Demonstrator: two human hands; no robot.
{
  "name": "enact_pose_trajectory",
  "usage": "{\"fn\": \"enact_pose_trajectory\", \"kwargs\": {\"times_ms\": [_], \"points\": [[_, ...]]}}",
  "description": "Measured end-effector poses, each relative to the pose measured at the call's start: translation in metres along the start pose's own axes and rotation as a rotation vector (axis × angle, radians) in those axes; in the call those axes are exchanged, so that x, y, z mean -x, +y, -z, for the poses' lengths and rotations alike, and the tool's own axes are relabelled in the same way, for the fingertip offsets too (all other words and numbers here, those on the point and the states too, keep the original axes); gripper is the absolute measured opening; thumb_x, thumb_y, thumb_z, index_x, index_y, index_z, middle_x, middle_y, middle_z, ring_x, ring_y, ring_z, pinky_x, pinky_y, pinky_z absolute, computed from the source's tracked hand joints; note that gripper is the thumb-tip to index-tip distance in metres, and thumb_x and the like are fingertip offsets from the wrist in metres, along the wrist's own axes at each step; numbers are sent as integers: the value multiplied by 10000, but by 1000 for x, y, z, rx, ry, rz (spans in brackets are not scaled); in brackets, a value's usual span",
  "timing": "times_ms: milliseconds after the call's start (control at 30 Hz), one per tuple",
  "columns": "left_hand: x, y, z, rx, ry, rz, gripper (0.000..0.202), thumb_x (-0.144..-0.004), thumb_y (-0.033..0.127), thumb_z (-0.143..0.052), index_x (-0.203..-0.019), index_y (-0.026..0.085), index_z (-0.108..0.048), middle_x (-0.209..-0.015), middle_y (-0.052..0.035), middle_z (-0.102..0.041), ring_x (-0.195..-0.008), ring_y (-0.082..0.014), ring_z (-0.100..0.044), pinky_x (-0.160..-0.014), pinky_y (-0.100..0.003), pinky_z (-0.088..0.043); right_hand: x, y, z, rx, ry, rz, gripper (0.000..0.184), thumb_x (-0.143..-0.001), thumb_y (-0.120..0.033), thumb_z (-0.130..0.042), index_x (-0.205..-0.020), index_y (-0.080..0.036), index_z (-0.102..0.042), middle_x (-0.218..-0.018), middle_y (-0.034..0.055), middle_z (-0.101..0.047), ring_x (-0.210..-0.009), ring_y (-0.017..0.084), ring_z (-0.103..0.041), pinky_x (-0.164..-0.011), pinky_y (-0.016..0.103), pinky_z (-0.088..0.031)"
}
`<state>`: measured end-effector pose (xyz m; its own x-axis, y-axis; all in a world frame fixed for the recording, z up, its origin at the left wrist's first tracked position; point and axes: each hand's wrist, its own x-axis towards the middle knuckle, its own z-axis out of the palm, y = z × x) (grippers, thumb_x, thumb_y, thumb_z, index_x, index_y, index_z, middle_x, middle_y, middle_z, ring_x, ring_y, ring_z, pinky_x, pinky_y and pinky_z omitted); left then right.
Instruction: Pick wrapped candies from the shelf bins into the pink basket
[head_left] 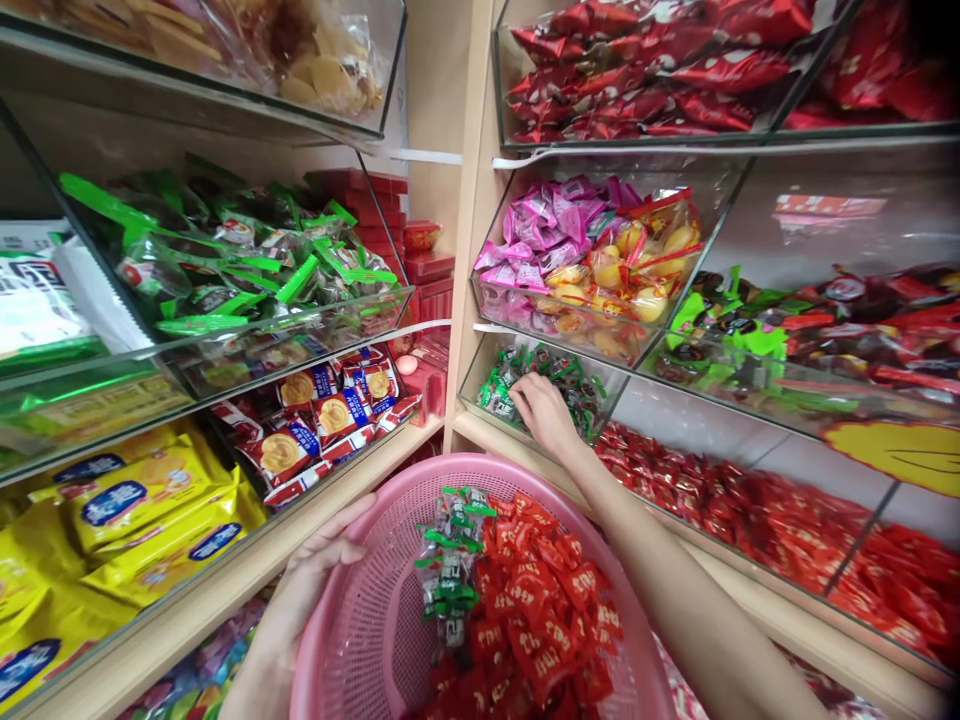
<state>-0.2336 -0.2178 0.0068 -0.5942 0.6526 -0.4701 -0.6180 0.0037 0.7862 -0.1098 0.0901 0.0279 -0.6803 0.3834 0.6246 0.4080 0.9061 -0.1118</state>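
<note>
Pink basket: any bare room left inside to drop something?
Yes, the basket is bare on its left side, between its wall by the left hand and the green packets. Crowded: the right side, heaped with red packets.

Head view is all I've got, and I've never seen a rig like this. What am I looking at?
There's no robot: these are a person's bare hands, seen by a camera worn on their head, looking forward and down. The left hand holds a pink basket by its rim. In it lie red packets and fewer green-ended packets. The right hand reaches into a bin of green packets; whether it grips one isn't clear. Around them, shelves hold more wrapped goods, like the yellow packs at lower left.
</note>
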Motion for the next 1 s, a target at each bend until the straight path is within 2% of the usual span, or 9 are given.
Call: {"fn": "enact_pose_trajectory", "kwargs": {"times_ms": [167,267,400,500,600,667,733,867,1000], "points": [[5,1,-3,-17,1,-18,708,-558,47,-596,-1243,193,-492,-968,-57,-668,-795,-218,-634,-640,-270,-499,2,-5,6,-86,80,15,219,-903,-269,-332,-853,-176,-524,-901,70,-539,-863,175,-489,-766,286,-366],[4,0,-1,-28,-12,-40,729,-572,59,-587,-1275,195,-452,-931,-52,-677,-782,-210,-636,-630,-259,-493,4,-11,13,-213,165,29,204,-901,-271,-337,-880,-181,-519,-939,73,-528,-887,169,-504,-779,291,-391],[2,-2,2,-6,-11,-48,797,-563,52,-584,-1317,221,-387,-897,-39,-685,-777,-203,-637,-647,-262,-489,18,-33,27,-496,270,-83,166,-885,-297,-382,-867,-197,-513,-935,58,-522,-772,140,-550,-679,275,-454],[2,-2,1,1,-4,-49,804,-559,49,-587,-1317,226,-386,-957,-43,-672,-782,-200,-636,-650,-258,-488,43,-59,38,-767,170,-223,151,-870,-332,-422,-873,-202,-498,-902,43,-552,-636,113,-577,-589,259,-482],[3,-1,0,-15,5,-43,809,-550,38,-594,-1312,225,-397,-1009,-53,-655,-781,-202,-635,-647,-258,-487,77,-82,46,-964,-8,-313,158,-864,-354,-438,-878,-203,-481,-770,15,-585,-673,135,-613,-606,263,-500],[3,0,0,-26,5,-35,797,-556,38,-594,-1308,223,-404,-1010,-60,-654,-766,-205,-636,-647,-267,-488,98,-92,49,-956,-119,-307,147,-870,-340,-430,-865,-203,-482,-760,11,-585,-712,138,-613,-624,257,-495],[3,-1,1,-32,-4,-32,790,-565,42,-592,-1308,228,-404,-1002,-61,-656,-750,-204,-638,-654,-278,-490,115,-97,51,-838,-189,-239,126,-879,-303,-420,-850,-204,-493,-788,16,-571,-739,131,-594,-653,255,-479],[2,-3,3,-51,-8,-34,801,-564,37,-595,-1315,232,-393,-976,-58,-664,-725,-206,-637,-648,-290,-493,135,-100,50,-590,-246,-45,116,-891,-222,-382,-891,-200,-496,-891,43,-543,-782,119,-562,-698,245,-452],[3,-2,1,-50,-2,-34,783,-567,34,-589,-1305,223,-410,-970,-62,-666,-726,-201,-636,-636,-280,-494,145,-103,42,-388,-297,56,163,-899,-190,-334,-935,-197,-493,-970,59,-538,-691,94,-573,-604,207,-448]]}}
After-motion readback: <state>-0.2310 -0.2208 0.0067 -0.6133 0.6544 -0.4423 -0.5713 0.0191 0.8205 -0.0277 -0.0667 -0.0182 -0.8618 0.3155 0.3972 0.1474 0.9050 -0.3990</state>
